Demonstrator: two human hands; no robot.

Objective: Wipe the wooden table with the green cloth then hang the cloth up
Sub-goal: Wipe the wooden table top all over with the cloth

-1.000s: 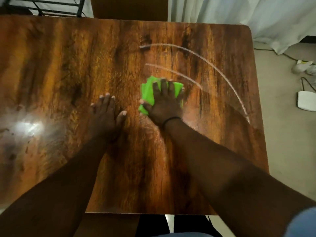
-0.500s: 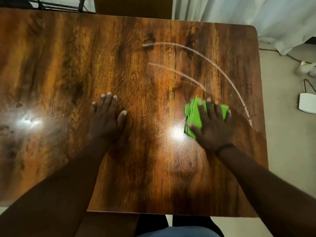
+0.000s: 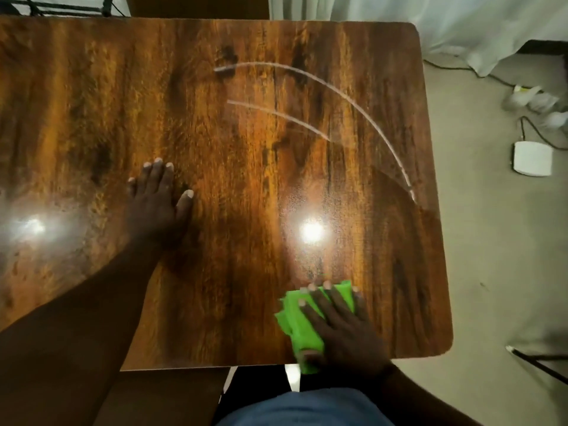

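The cloth (image 3: pixel 302 325) lies folded at the near edge of the tabletop (image 3: pixel 246 149), right of centre, one corner just past the edge, pinned flat under the right hand (image 3: pixel 341 330), whose grip is an open palm with fingers spread, pressing rather than pinching. It looks soft, light and limp, likely to slide easily on the glossy wood and to sag when lifted, so pinching a corner or folded edge seems best for hanging. The left hand (image 3: pixel 156 204) rests flat and empty on the tabletop, well apart; pale curved streaks (image 3: pixel 338 96) mark the far right.
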